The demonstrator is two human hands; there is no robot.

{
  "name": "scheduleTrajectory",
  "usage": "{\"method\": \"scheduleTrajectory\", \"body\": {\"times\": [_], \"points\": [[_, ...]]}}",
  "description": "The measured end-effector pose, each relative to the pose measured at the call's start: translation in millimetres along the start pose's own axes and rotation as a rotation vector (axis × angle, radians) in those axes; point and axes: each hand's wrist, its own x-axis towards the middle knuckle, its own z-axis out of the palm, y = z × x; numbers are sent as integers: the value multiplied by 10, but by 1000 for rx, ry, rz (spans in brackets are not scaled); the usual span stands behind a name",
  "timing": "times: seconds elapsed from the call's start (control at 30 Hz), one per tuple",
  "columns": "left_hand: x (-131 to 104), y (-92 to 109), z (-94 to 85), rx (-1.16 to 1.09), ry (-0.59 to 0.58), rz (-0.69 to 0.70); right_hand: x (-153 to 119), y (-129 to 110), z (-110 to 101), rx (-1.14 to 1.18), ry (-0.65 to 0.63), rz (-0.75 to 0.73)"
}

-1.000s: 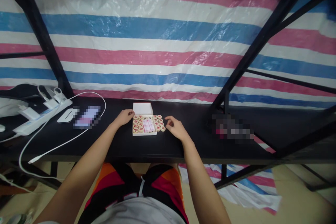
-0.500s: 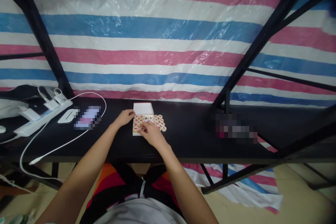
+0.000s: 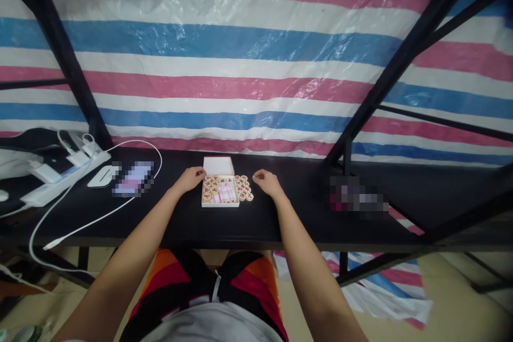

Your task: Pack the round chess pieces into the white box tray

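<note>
A small white box [image 3: 220, 204] with its lid [image 3: 218, 166] laid back lies on the black tabletop. Inside it, round xiangqi pieces [image 3: 207, 190] with red characters fill the left part; a folded sheet with pink lines [image 3: 225, 192] covers much of the right. Two columns of loose xiangqi pieces [image 3: 242, 189] stand against the box's right side. My left hand [image 3: 191, 179] is closed at the box's upper left corner, fingertips on its edge. Just right of the loose pieces is my right hand [image 3: 269, 183], fingers bent and slightly apart, with no piece visible in it.
To the left are a blurred-out phone [image 3: 134, 178], a white flat device [image 3: 103, 177], a white cable [image 3: 90, 225] and a power strip [image 3: 52, 184]. A pixelated object [image 3: 356, 196] lies right. Black metal posts [image 3: 372, 96] slant before a striped sheet [image 3: 224, 43].
My right hand has moved from over the box to the right, past the loose pieces, uncovering the folded sheet. My left hand stays at the box's corner.
</note>
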Motion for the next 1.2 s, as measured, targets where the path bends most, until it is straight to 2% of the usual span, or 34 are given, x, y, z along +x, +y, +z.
{"method": "scheduleTrajectory", "body": {"times": [0.13,0.4,0.53,0.6,0.7,0.73,0.77,0.83,0.9,1.0,1.2], "points": [[-7,5,-1,-3,4,-2,-35,124,95,65,-31,-1],[-5,11,-4,1,-8,-6,-72,47,161,115,-46,-50],[0,3,-2,6,-7,-7,-81,20,130,72,-18,-33],[3,9,-2,3,-8,-11,-109,-64,109,-16,51,-88],[4,22,-5,2,-10,-12,-224,-355,139,-161,176,-317],[3,26,-6,4,-8,-10,-283,-486,173,-170,167,-407],[2,30,-7,5,-4,-10,-349,-620,218,-165,105,-511],[-3,36,-9,1,-1,-9,-483,-855,321,-129,-77,-701],[-8,41,-11,-6,-4,-7,-586,-995,413,-67,-134,-781],[-10,42,-12,-7,-7,-4,-640,-1010,486,-63,-148,-820],[-12,45,-9,-3,2,-18,-617,-919,468,-69,-198,-788]]}}
